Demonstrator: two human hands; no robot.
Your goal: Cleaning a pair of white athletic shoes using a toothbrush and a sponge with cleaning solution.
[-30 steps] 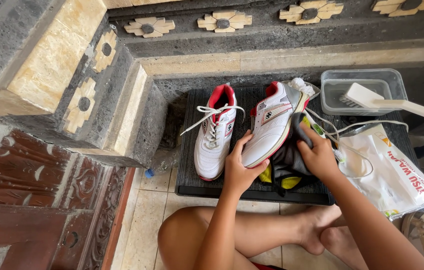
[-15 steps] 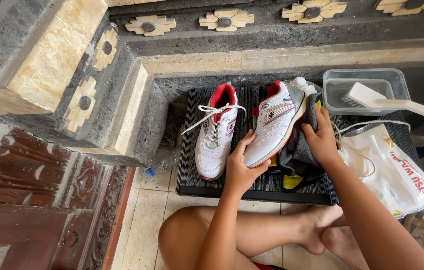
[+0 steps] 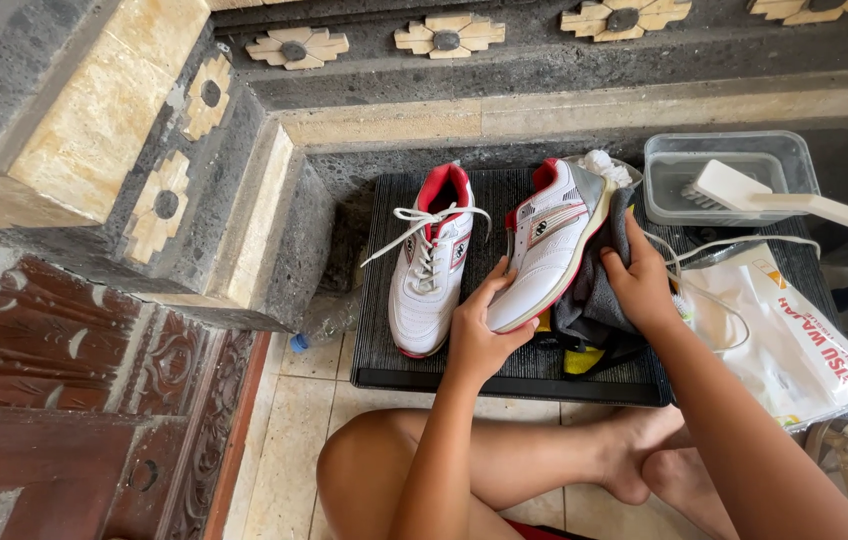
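tub (image 3: 666, 190): white brush (image 3: 734, 188) | left hand (image 3: 479, 340): shoe (image 3: 549, 250) | right hand (image 3: 639, 285): grey cloth (image 3: 589, 300)

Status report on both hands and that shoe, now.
Left hand gripping the shoe at its toe. Right hand pressing a grey cloth against its side. Second shoe sits on the mat alongside, apart.

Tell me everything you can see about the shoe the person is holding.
The held shoe is a white sports shoe with grey side panels, a red lining and a red line along the sole's edge. It looks synthetic. It is tipped on its side above the black ribbed mat, toe toward the person. White paper or cloth is stuffed into its opening, and no laces show on it. The left hand grips the toe end; the right hand presses a dark grey cloth against its sole side.
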